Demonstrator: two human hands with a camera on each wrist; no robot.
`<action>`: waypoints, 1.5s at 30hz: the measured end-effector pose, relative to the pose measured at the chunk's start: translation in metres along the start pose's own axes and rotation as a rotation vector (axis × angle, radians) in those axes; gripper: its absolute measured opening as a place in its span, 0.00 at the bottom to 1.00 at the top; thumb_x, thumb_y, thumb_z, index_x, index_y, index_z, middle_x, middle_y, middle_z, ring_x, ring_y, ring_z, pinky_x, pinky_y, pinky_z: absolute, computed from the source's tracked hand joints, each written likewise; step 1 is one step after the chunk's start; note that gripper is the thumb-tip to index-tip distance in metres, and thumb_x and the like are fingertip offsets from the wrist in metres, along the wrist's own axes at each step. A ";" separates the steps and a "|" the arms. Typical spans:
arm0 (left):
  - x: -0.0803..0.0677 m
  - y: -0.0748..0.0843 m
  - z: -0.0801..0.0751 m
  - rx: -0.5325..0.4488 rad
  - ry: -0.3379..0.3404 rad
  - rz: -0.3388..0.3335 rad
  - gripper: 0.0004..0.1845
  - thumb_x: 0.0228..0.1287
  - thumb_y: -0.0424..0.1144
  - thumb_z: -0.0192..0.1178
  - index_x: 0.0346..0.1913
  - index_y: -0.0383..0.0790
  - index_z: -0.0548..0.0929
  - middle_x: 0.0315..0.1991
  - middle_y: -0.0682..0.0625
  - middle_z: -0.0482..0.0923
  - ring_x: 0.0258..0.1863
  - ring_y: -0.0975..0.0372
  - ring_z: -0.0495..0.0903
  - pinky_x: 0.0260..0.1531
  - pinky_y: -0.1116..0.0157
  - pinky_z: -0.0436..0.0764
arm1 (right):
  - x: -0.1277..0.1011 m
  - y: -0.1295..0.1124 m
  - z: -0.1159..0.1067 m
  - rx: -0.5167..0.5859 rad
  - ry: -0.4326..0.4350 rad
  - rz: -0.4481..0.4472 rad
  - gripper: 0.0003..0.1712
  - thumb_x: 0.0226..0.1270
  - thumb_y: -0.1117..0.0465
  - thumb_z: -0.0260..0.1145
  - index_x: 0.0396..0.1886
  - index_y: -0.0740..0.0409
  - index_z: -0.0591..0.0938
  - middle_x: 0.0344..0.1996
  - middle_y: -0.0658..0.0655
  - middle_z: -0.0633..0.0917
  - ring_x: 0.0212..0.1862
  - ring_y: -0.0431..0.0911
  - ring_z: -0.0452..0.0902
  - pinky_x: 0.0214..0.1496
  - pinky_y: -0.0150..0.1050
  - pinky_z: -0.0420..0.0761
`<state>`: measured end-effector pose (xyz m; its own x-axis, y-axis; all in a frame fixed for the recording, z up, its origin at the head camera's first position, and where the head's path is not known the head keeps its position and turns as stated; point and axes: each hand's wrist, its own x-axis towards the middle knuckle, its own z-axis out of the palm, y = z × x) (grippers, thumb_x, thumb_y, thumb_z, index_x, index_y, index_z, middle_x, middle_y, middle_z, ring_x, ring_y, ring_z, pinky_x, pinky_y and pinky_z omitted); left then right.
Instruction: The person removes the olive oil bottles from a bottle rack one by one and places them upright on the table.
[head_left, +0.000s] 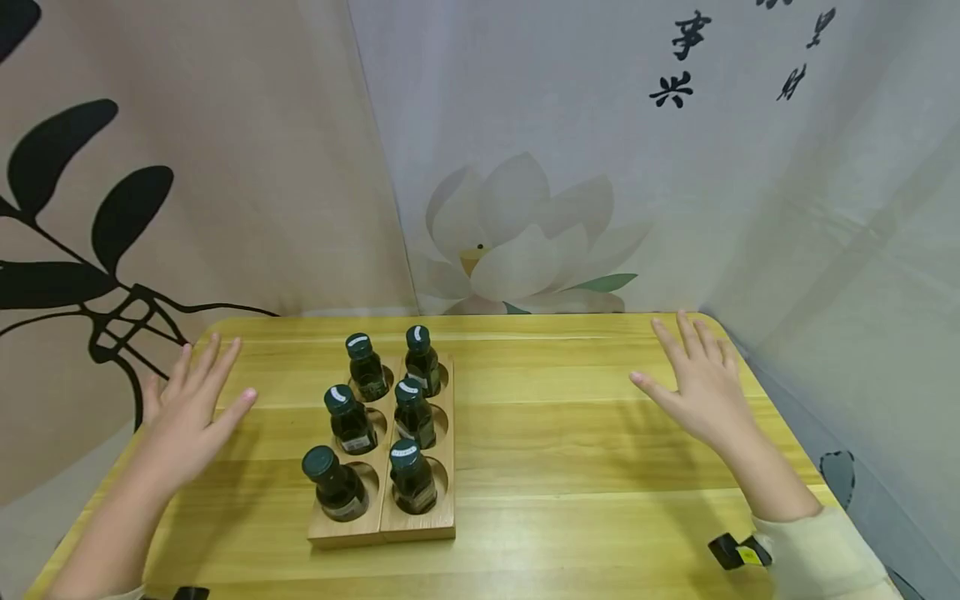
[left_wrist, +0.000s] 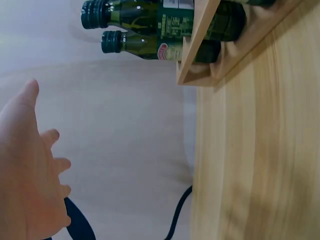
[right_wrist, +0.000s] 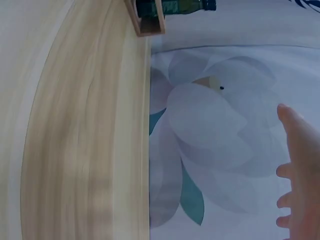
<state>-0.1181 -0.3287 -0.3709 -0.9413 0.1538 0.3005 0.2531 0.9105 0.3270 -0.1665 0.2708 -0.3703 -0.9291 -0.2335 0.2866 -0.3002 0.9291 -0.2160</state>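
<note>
A: Head view: you are holding your left hand [head_left: 191, 408] flat above the bench [head_left: 570, 467], fingers straight and spread, gripping nothing. Where is the rack sitting?

B: The wooden rack [head_left: 390, 492] is resting on the bench between your hands, nearer the left one. Six dark green bottles [head_left: 411, 477] are standing upright in its holes, two columns of three.

A: And the other side?

B: Your right hand [head_left: 701, 383] is hovering well apart from the rack, fingers straight and spread, holding nothing.
</note>
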 end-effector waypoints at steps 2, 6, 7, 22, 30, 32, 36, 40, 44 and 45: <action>-0.003 0.003 0.002 -0.054 0.028 0.018 0.36 0.75 0.48 0.46 0.77 0.48 0.43 0.76 0.42 0.34 0.72 0.45 0.27 0.56 0.37 0.16 | -0.001 -0.005 0.000 0.019 0.017 -0.014 0.47 0.67 0.35 0.55 0.77 0.51 0.51 0.75 0.66 0.46 0.74 0.62 0.35 0.67 0.66 0.36; -0.011 0.007 0.010 -0.157 0.073 0.046 0.35 0.74 0.43 0.47 0.77 0.47 0.45 0.75 0.39 0.38 0.72 0.42 0.31 0.58 0.36 0.20 | -0.003 -0.015 0.002 0.058 0.048 -0.046 0.46 0.68 0.37 0.56 0.77 0.52 0.52 0.74 0.66 0.48 0.73 0.63 0.39 0.67 0.66 0.38; -0.013 0.008 0.012 -0.181 0.084 0.054 0.35 0.74 0.42 0.48 0.77 0.47 0.45 0.75 0.38 0.39 0.72 0.41 0.32 0.59 0.36 0.22 | -0.003 -0.017 0.003 0.069 0.054 -0.052 0.46 0.68 0.37 0.57 0.77 0.52 0.52 0.74 0.66 0.48 0.73 0.63 0.39 0.67 0.66 0.39; -0.041 0.022 0.041 -0.610 0.144 0.024 0.32 0.74 0.42 0.47 0.76 0.48 0.51 0.76 0.49 0.41 0.73 0.53 0.38 0.61 0.34 0.29 | -0.007 -0.059 0.015 0.259 0.147 -0.136 0.43 0.64 0.44 0.64 0.75 0.49 0.59 0.74 0.61 0.54 0.71 0.63 0.49 0.66 0.67 0.46; -0.053 0.028 0.056 -0.720 0.137 -0.006 0.33 0.74 0.49 0.47 0.76 0.47 0.52 0.76 0.50 0.43 0.73 0.57 0.42 0.61 0.34 0.32 | -0.007 -0.076 0.023 0.374 0.190 -0.189 0.42 0.61 0.47 0.68 0.72 0.53 0.64 0.73 0.56 0.56 0.70 0.61 0.51 0.64 0.69 0.48; -0.055 0.030 0.059 -0.741 0.129 -0.001 0.33 0.74 0.49 0.47 0.76 0.47 0.51 0.76 0.48 0.42 0.73 0.58 0.41 0.62 0.36 0.32 | -0.008 -0.081 0.025 0.403 0.192 -0.200 0.42 0.61 0.49 0.68 0.73 0.52 0.64 0.73 0.55 0.57 0.70 0.60 0.51 0.63 0.70 0.48; -0.060 0.032 0.067 -0.778 0.099 0.037 0.33 0.75 0.48 0.45 0.77 0.44 0.48 0.76 0.43 0.42 0.73 0.62 0.42 0.68 0.57 0.38 | -0.008 -0.090 0.029 0.466 0.191 -0.218 0.43 0.60 0.51 0.69 0.73 0.47 0.63 0.72 0.55 0.60 0.70 0.59 0.53 0.62 0.70 0.52; -0.064 0.034 0.074 -0.806 0.076 0.078 0.34 0.75 0.47 0.46 0.76 0.41 0.47 0.76 0.46 0.42 0.73 0.65 0.44 0.64 0.75 0.46 | -0.008 -0.101 0.033 0.518 0.182 -0.243 0.43 0.59 0.53 0.71 0.73 0.46 0.63 0.71 0.53 0.61 0.69 0.58 0.54 0.60 0.70 0.57; -0.066 0.033 0.083 -0.836 0.056 0.132 0.36 0.74 0.45 0.49 0.76 0.40 0.46 0.76 0.46 0.42 0.73 0.64 0.44 0.64 0.77 0.49 | -0.007 -0.111 0.037 0.564 0.169 -0.262 0.44 0.57 0.56 0.72 0.72 0.46 0.64 0.71 0.52 0.62 0.69 0.55 0.55 0.60 0.68 0.60; -0.067 0.032 0.085 -0.842 0.051 0.144 0.36 0.74 0.44 0.50 0.76 0.39 0.45 0.76 0.45 0.41 0.73 0.64 0.44 0.64 0.77 0.49 | -0.007 -0.114 0.038 0.577 0.166 -0.267 0.44 0.57 0.57 0.73 0.72 0.47 0.65 0.71 0.51 0.62 0.69 0.55 0.55 0.60 0.67 0.61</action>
<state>-0.0662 -0.2770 -0.4564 -0.8812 0.2105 0.4232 0.4698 0.2917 0.8332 -0.1337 0.1558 -0.3834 -0.7751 -0.3443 0.5297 -0.6260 0.5314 -0.5707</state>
